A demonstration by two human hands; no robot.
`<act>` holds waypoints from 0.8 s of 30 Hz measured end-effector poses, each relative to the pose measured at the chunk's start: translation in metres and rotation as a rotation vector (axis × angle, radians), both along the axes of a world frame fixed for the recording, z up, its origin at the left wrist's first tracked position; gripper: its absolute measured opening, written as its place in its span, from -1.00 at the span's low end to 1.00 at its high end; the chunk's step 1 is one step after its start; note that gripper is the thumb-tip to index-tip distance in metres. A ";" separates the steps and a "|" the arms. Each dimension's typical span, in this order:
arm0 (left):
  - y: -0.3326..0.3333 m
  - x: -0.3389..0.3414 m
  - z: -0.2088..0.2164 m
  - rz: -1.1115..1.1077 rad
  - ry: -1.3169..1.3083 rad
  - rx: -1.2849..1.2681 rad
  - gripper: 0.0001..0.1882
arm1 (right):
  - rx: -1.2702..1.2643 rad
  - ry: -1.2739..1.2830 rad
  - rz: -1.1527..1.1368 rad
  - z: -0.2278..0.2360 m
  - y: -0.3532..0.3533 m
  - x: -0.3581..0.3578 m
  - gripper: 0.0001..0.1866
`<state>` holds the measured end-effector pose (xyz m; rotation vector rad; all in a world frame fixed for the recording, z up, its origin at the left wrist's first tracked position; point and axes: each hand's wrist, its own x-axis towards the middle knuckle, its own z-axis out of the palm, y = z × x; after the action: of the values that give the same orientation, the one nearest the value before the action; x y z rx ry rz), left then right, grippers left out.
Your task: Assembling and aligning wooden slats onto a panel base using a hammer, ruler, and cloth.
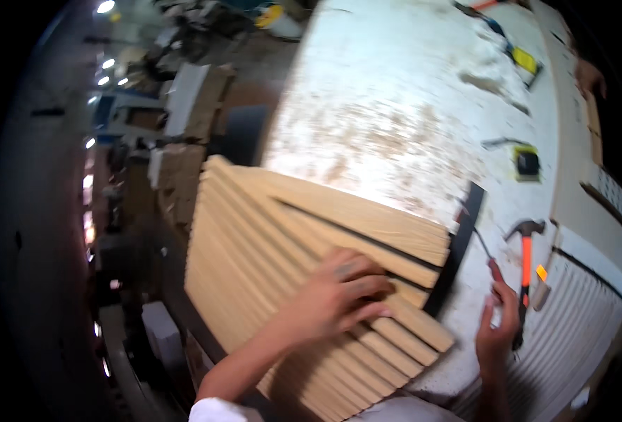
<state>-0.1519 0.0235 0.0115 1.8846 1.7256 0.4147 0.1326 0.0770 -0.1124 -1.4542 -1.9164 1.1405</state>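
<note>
A light wooden slatted panel (244, 260) lies in front of me, with dark gaps between several slats at its right end. My left hand (342, 292) rests over the panel's middle, its fingers curled and closed on a wooden slat (416, 323). That slat runs at an angle to the ones behind it. In my right hand (497, 327), to the right of the panel, is a thin-shafted screwdriver (492, 264) with a red handle. A black strip (458, 246) lies along the panel's right end, close to the screwdriver's tip.
Right of the screwdriver lies a claw hammer (526, 264) with an orange and black handle. A yellow and black tape measure (527, 163) sits farther back on the white, scuffed worktable (367, 91). Ribbed pale panels (571, 316) stand at right; stacked boards (184, 105) are beyond the left edge.
</note>
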 end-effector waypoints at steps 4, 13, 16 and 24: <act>0.003 0.003 -0.012 -0.055 -0.149 0.066 -0.70 | -0.001 0.139 -0.088 -0.003 -0.034 0.025 -0.75; 0.015 -0.009 -0.050 0.013 -0.224 0.193 -0.67 | -0.057 0.224 -0.124 0.065 -0.106 0.007 -0.71; -0.004 -0.010 -0.005 0.099 -0.338 0.302 -0.69 | 0.031 0.243 -0.151 0.072 -0.128 0.013 -0.70; -0.209 -0.219 0.015 0.822 -0.245 0.459 -0.62 | -0.086 0.082 -0.141 0.111 -0.255 -0.025 -0.67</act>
<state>-0.3704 -0.1853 0.0266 1.2052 2.2960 1.3814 0.1076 -0.1776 -0.0009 -1.5369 -1.6996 1.2100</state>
